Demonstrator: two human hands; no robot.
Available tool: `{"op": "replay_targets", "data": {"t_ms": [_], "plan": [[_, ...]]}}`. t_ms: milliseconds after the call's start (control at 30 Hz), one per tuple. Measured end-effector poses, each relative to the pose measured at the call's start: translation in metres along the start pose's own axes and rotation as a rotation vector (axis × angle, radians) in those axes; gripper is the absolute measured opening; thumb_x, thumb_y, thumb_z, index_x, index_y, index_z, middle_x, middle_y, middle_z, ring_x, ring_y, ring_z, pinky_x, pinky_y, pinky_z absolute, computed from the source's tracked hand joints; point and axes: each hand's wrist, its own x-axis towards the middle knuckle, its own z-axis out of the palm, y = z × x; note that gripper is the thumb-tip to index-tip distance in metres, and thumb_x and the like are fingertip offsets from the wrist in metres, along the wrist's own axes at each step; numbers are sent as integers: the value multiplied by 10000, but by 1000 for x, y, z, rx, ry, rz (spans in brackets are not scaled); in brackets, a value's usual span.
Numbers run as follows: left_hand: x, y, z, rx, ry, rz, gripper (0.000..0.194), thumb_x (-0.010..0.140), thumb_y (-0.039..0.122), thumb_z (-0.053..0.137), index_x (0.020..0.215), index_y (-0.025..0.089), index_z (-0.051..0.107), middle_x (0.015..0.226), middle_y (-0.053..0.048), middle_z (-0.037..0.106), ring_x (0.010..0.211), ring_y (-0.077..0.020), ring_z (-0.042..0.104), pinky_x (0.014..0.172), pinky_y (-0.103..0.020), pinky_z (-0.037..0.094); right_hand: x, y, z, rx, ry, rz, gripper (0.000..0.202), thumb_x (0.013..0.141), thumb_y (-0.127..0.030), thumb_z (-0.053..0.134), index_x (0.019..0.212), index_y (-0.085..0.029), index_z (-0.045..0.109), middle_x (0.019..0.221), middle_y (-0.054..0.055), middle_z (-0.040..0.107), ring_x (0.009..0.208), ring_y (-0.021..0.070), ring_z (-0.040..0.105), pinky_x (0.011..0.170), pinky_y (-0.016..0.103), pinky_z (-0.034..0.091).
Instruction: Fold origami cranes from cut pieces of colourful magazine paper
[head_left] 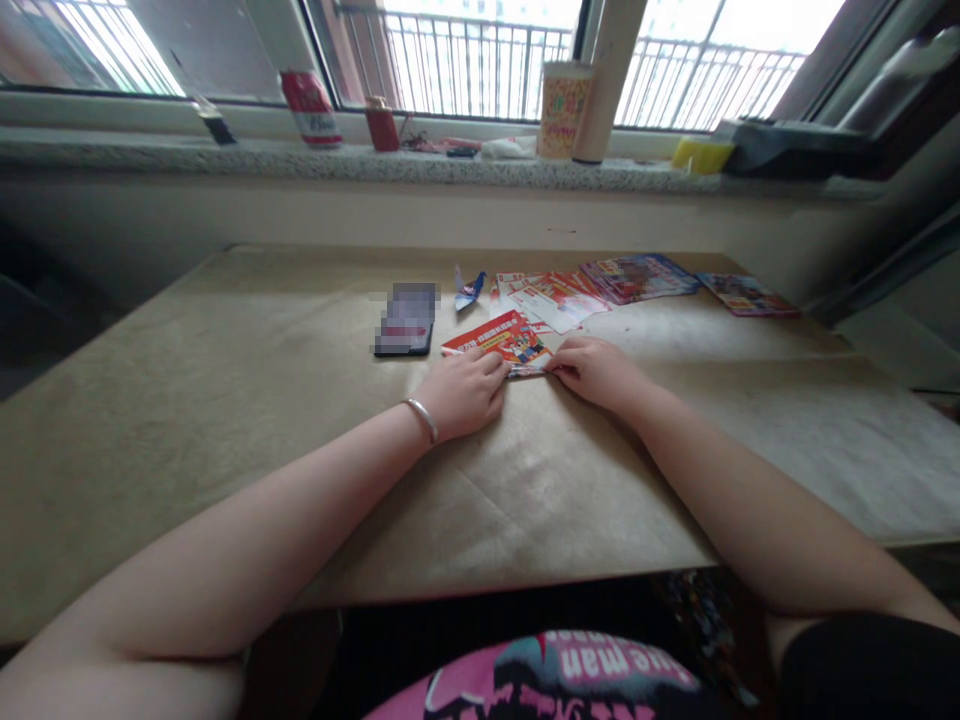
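Note:
A red printed paper flyer (504, 336) lies on the table in front of me, its near edge folded over in a narrow strip. My left hand (466, 390), with a silver bangle at the wrist, rests on the flyer's near left part, fingers pressed down on it. At the near right corner, my right hand (589, 368) pinches the folded edge between thumb and fingers. Just beyond the flyer stands a small folded blue and white paper figure (470, 288). A phone (406, 322) lies to the left, its screen blurred.
Loose red and white flyers (555, 300) overlap behind my hands, beside a stack of colourful leaflets (641, 277) and another leaflet pile (748, 294). On the windowsill (450, 172) stand a red can (310, 108), a patterned cup (562, 110) and a yellow item (702, 155).

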Motion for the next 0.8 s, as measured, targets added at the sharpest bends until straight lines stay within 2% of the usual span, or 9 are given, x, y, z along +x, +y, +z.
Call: {"op": "replay_targets", "data": {"t_ms": [100, 333, 533, 667, 800], "plan": [[-1, -1, 0, 6, -10, 17, 467, 952, 397, 427, 1296, 111, 562, 1185, -134, 616, 1082, -283, 544, 930, -395, 446, 0, 2, 1, -2, 6, -11, 242, 851, -137, 546, 933, -203, 764, 920, 73, 706, 877, 192, 628, 813, 297, 480], [2, -3, 1, -11, -14, -13, 449, 949, 408, 410, 1358, 259, 521, 1147, -102, 598, 1046, -275, 513, 886, -400, 413, -1, 3, -3, 10, -30, -14, 252, 853, -144, 549, 935, -224, 774, 926, 67, 710, 868, 186, 631, 811, 299, 482], [2, -4, 1, -39, -37, -36, 463, 946, 422, 406, 1368, 264, 513, 1179, -106, 583, 1058, -284, 499, 888, -413, 408, -4, 3, -8, 23, -41, 3, 281, 856, -178, 550, 1024, -264, 758, 959, 48, 711, 888, 184, 629, 794, 292, 478], [2, -4, 1, -36, -38, -29, 461, 951, 416, 399, 1372, 266, 512, 1160, -107, 588, 1058, -278, 499, 894, -408, 403, -3, 4, -6, 72, -38, -11, 292, 854, -149, 534, 981, -259, 772, 959, 51, 701, 879, 172, 629, 804, 283, 481], [3, -4, 0, -30, -37, -19, 461, 951, 418, 401, 1372, 264, 513, 1163, -105, 588, 1049, -269, 500, 907, -400, 400, -3, 9, -5, 98, -56, 51, 310, 821, -106, 539, 929, -261, 784, 946, 38, 701, 864, 163, 631, 799, 273, 487]]}}
